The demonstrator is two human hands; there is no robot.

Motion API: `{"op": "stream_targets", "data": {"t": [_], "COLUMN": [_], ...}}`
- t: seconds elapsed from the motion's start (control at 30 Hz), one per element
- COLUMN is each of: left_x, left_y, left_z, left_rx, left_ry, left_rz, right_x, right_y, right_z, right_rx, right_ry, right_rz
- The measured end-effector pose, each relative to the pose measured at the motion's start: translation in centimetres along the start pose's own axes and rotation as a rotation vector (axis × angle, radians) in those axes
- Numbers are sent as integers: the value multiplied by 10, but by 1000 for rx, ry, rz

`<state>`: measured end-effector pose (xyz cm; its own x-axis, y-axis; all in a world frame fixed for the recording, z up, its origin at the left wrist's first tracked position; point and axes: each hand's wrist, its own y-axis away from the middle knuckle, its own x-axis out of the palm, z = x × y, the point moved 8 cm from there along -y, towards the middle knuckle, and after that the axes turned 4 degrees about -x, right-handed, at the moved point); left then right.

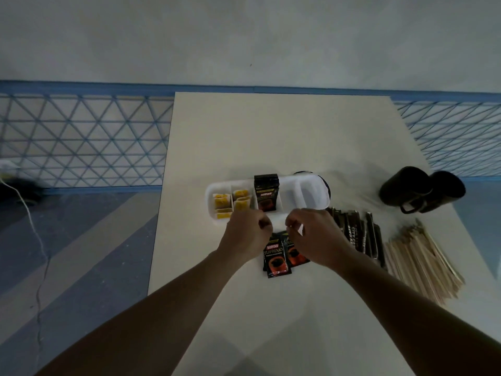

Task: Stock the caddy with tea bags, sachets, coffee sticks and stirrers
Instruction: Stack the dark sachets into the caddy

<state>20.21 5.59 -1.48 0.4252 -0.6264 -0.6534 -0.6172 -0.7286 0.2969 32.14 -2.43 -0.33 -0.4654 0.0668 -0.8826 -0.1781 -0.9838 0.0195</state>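
A white compartmented caddy (305, 194) lies across the middle of the table. Its left compartments hold yellow tea bags (230, 203), and a black Kopiko sachet (267, 192) stands in a middle one. Its right compartments look bare. Just in front of the caddy, two more black Kopiko sachets (276, 257) overlap beneath my hands. My left hand (248, 234) has its fingers curled at the top edge of the left sachet. My right hand (315, 238) pinches at the top of the right one, hiding most of it.
Dark coffee sticks (357, 236) lie in a row right of my right hand, with a heap of wooden stirrers (423, 263) beyond them near the table's right edge. Two dark mugs (420, 189) lie at the back right. A white cable (35, 240) trails over the floor on the left.
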Motion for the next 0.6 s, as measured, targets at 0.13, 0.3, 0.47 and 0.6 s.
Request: {"op": "stream_targets", "data": {"t": [0.13, 0.3, 0.47, 0.6], "left_x": [21, 47, 58, 58], "left_y": [12, 28, 30, 31], "left_z": [22, 34, 42, 44], "left_rx": [-164, -216, -251, -250], "left_ry": [-53, -104, -66, -8], "left_rz": [37, 126, 77, 60], "right_x": [20, 39, 47, 62], "right_y": [22, 40, 49, 50], "right_z": [-25, -38, -32, -24], "right_rx": [221, 449, 569, 606], "right_ry": [-23, -74, -201, -313], "right_rz": [11, 35, -17, 100]}}
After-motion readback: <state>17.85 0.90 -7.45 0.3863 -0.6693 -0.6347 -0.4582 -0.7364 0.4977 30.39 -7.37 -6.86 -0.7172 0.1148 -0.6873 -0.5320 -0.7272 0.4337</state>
